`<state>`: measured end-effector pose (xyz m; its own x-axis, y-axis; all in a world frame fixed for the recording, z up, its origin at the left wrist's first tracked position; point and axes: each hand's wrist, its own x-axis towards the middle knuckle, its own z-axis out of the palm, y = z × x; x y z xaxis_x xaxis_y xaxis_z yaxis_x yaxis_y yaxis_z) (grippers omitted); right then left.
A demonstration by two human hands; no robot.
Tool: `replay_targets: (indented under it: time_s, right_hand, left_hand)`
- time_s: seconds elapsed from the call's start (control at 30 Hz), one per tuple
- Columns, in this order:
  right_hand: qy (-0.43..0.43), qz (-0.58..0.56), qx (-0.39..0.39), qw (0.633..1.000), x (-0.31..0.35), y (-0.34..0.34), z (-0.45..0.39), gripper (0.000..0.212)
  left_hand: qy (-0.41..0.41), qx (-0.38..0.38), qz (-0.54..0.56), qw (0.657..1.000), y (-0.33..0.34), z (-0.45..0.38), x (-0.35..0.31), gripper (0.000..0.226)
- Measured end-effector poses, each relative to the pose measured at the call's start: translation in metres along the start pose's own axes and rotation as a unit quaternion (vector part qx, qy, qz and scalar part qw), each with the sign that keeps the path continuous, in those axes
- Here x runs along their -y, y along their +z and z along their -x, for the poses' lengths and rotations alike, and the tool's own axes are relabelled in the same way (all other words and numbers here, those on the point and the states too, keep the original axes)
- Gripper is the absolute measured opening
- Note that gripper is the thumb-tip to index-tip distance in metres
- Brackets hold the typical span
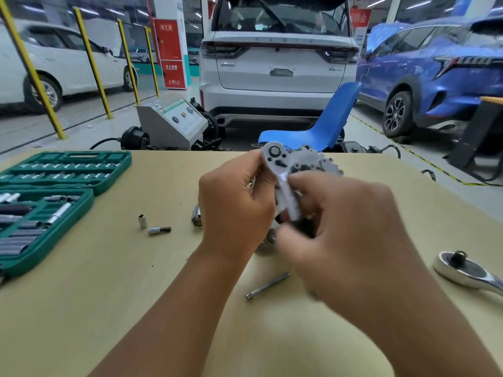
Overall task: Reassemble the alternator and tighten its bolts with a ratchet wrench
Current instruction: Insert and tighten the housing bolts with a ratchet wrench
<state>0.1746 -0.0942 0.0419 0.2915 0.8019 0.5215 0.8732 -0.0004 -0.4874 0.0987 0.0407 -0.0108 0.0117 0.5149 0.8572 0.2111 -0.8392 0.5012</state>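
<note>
From where I sit watching the head view, my eye goes first to the green socket case lying open at the table's left edge, then to a loose socket and a bit adapter on the bare tabletop between the case and the hands. The left hand curls round the near side of the alternator, which stands near the middle of the table, mostly hidden behind both hands. I judge the alternator heavy and rigid, a cast metal body with toothed edges that bite the skin, so I would brace it by the housing rim, not by any thin lug. What shows of it is pale grey casting with dark bolt holes and a scalloped outline. On top sits the ratchet wrench, its round grey head up and its handle running down into the right hand, which grips that handle; the hand is blurred, so I cannot read the fingers exactly. The wrench should be stiff and smooth, likely to slip if held too near the head. One long bolt lies loose just in front of the hands, and a second, chrome ratchet rests well apart at the right.
</note>
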Motion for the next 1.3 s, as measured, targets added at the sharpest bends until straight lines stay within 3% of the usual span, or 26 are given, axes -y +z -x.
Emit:
replay_targets:
  time_s: [0.07, 0.13, 0.2, 0.33, 0.37, 0.47, 0.5, 0.63, 0.77, 0.83, 0.93, 1.07, 1.2, 1.23, 1.3]
  right_hand:
    - [0.019, -0.021, -0.014, 1.000, -0.004, -0.002, -0.003, 0.024]
    - [0.058, -0.002, -0.121, 0.991, -0.019, -0.013, -0.013, 0.032]
    - [0.064, 0.023, -0.158, 0.985, -0.021, -0.018, -0.015, 0.030]
    - [-0.003, 0.004, -0.006, 1.000, 0.002, 0.005, 0.000, 0.017]
    - [0.016, -0.009, -0.013, 1.000, 0.000, 0.003, -0.002, 0.019]
    - [0.066, 0.012, -0.158, 0.985, -0.019, -0.009, -0.012, 0.029]
    - [0.064, 0.015, -0.166, 0.984, -0.020, -0.009, -0.011, 0.027]
    - [0.006, -0.007, -0.054, 0.999, -0.002, 0.005, 0.001, 0.022]
    - [0.072, -0.009, -0.166, 0.983, -0.019, -0.008, -0.006, 0.027]
    - [0.047, 0.012, -0.111, 0.993, -0.015, -0.003, 0.000, 0.011]
    - [0.031, 0.001, -0.009, 0.999, -0.003, 0.001, 0.007, 0.017]
    - [0.085, 0.010, -0.127, 0.988, -0.016, -0.015, -0.004, 0.030]
    - [0.012, 0.001, 0.026, 1.000, 0.003, 0.000, 0.008, 0.014]
    - [0.019, -0.006, 0.037, 0.999, 0.003, -0.001, 0.007, 0.015]
    - [0.059, -0.008, -0.039, 0.997, -0.009, -0.006, 0.000, 0.031]
  left_hand:
    - [0.005, -0.006, -0.003, 1.000, -0.001, 0.001, 0.001, 0.015]
    - [0.027, 0.005, -0.008, 1.000, -0.003, -0.001, 0.000, 0.014]
    - [0.034, 0.007, -0.010, 0.999, -0.004, -0.002, -0.002, 0.013]
    - [0.017, -0.011, -0.015, 1.000, 0.001, 0.002, -0.003, 0.010]
    - [0.017, -0.009, -0.009, 1.000, 0.000, 0.002, -0.001, 0.009]
    - [0.043, 0.018, -0.009, 0.999, -0.004, -0.001, 0.001, 0.011]
    - [0.045, 0.020, -0.012, 0.999, -0.003, -0.002, 0.000, 0.012]
    - [-0.007, -0.004, 0.034, 0.999, 0.000, -0.001, -0.002, 0.008]
    - [0.009, 0.012, 0.019, 1.000, -0.003, -0.002, -0.002, 0.012]
    - [0.004, 0.008, 0.017, 1.000, -0.002, -0.001, -0.003, 0.009]
    - [-0.018, 0.003, 0.025, 1.000, -0.001, 0.000, -0.003, 0.011]
    - [0.002, 0.026, 0.011, 1.000, -0.004, -0.003, -0.003, 0.013]
    - [-0.022, 0.008, 0.027, 0.999, -0.001, 0.000, -0.006, 0.016]
    - [-0.023, 0.009, 0.029, 0.999, -0.001, 0.000, -0.005, 0.016]
    - [-0.015, 0.017, 0.020, 1.000, -0.002, -0.001, -0.002, 0.014]
